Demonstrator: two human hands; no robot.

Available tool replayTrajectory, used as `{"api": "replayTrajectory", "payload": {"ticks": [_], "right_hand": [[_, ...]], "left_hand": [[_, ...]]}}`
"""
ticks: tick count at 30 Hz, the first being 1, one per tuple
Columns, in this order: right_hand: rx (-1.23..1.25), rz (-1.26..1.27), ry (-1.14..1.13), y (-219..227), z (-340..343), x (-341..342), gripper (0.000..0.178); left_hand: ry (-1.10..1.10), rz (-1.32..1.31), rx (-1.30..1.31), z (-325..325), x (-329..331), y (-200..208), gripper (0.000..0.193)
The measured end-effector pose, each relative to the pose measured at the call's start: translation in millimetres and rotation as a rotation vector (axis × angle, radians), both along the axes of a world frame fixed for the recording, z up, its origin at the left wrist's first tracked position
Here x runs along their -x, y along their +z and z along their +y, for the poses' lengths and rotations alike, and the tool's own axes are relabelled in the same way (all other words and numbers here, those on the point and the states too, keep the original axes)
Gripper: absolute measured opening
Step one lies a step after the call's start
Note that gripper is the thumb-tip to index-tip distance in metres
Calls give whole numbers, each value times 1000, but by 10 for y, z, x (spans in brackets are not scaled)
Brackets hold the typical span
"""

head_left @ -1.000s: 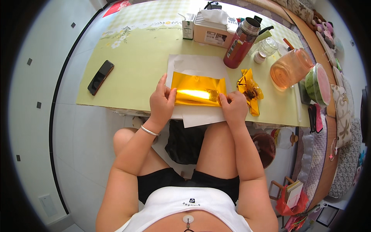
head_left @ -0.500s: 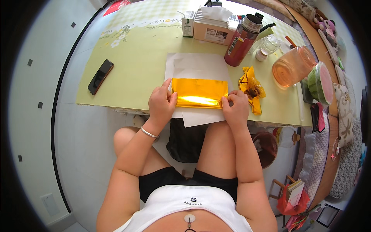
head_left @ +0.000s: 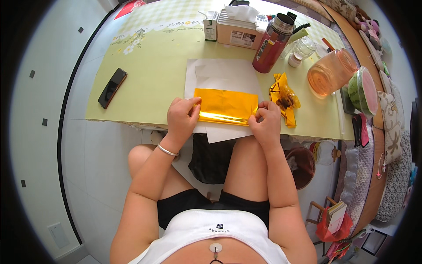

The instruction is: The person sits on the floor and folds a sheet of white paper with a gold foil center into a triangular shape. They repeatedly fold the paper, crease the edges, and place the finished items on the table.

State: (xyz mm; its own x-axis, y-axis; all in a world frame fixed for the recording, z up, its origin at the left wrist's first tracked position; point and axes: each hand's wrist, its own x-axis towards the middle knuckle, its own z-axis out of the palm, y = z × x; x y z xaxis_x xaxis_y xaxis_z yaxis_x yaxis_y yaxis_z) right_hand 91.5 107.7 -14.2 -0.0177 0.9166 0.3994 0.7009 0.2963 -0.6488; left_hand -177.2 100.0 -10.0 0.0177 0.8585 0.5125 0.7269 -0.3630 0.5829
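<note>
A shiny gold foil sheet (head_left: pixel 226 105), folded into a wide rectangle, lies over white paper (head_left: pixel 228 72) at the table's near edge. At its left end my left hand (head_left: pixel 181 115) pinches the foil between thumb and fingers. My right hand (head_left: pixel 266 119) is closed on the opposite end, near the lower right corner. Close beyond the right hand lies a crumpled piece of gold foil (head_left: pixel 285 99) with dark brown bits on it. The white paper sticks out past the table edge, below the foil.
A dark phone (head_left: pixel 113 88) lies to the left. Behind stand a drink carton (head_left: pixel 210 27), a tissue box (head_left: pixel 239 33) and a red thermos (head_left: pixel 271 46). To the right are a pink jar (head_left: pixel 329 75) and a cut watermelon (head_left: pixel 361 92). A bin (head_left: pixel 301 167) stands below the table.
The foil's near edge has tipped slightly, and the bright reflection has narrowed to a strip along it. Both hands stay at the ends, with slight finger shifts.
</note>
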Motion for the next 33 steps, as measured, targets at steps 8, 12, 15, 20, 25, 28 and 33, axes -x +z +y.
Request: {"api": "replayTrajectory", "payload": {"ticks": [8, 12, 15, 20, 25, 28, 33], "right_hand": [[-18, -23, 44, 29, -34, -13, 16], [-53, 31, 28, -5, -44, 0, 16], [-42, 58, 19, 4, -57, 4, 14], [-49, 45, 23, -15, -62, 5, 14], [-78, 11, 34, 1, -72, 2, 15], [-68, -11, 27, 22, -82, 21, 14], [-105, 7, 7, -10, -39, 50, 16]], "left_hand": [[-12, 92, -79, 16, 30, -22, 15], [9, 164, -121, -34, 42, -20, 13], [27, 211, -142, -127, 33, -39, 11], [10, 201, -166, -153, 16, -5, 14], [12, 197, -147, -153, 33, -30, 16], [16, 175, -159, -144, 45, -69, 14], [68, 197, -166, -170, 30, -103, 14]]}}
